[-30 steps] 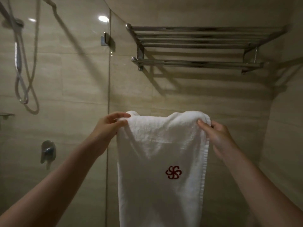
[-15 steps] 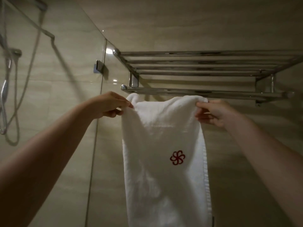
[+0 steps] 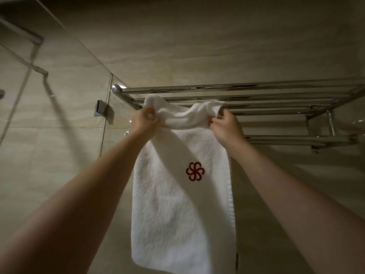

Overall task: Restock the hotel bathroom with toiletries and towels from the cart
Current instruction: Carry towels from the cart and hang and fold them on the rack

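A white towel (image 3: 177, 204) with a red flower emblem hangs in front of me, its top edge bunched up against the chrome towel rack (image 3: 276, 89) on the wall. My left hand (image 3: 143, 120) grips the towel's top left corner. My right hand (image 3: 225, 126) grips the top right corner. Both hands are raised between the rack's upper shelf bars and its lower hanging bar (image 3: 296, 140). The towel's upper edge lies against the front shelf bars; whether it rests on them I cannot tell.
A glass shower screen (image 3: 59, 115) stands at the left, fixed to the beige tiled wall by a metal clamp (image 3: 100, 110). The shower hose shows faintly behind the glass. The tiled wall runs on to the right of the rack.
Both hands have lifted the towel from below the rack's lower bar up to the shelf bars. Its top edge is now bunched. My view has tilted upward.
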A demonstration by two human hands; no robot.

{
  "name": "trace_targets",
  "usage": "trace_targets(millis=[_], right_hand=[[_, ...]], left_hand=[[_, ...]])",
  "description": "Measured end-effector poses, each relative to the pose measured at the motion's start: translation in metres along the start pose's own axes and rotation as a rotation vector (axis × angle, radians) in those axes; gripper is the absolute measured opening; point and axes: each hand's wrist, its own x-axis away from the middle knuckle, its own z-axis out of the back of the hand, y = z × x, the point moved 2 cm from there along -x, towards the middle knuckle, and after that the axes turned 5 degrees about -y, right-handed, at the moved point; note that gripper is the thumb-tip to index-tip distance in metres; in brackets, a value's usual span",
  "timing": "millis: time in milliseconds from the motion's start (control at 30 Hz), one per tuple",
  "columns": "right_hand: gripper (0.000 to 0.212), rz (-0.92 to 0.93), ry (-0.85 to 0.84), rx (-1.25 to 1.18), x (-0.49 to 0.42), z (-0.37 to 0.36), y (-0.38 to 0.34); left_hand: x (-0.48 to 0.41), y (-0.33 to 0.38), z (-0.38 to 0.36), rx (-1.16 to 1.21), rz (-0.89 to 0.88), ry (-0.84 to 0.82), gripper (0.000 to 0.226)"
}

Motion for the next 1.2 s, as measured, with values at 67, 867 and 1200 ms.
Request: trace_targets(millis=[67,867,1200], right_hand=[[0.033,0.145,-0.073,0.229,-0.003,-0.009,0.000],[0.046,0.191,-0.272,0.904,-0.036,0.008,0.022],[0.034,0.292,0.024,0.829,-0.029,0.021,0.034]], left_hand=[[-0.007,-0.008,-0.009,-0.119,-0.015,-0.015,0.026],[-0.040,-0.042,-0.033,-0.721,0.165,-0.317,0.065],[-0.036,-0.041,-0.034,-0.767,0.161,-0.350,0.065]])
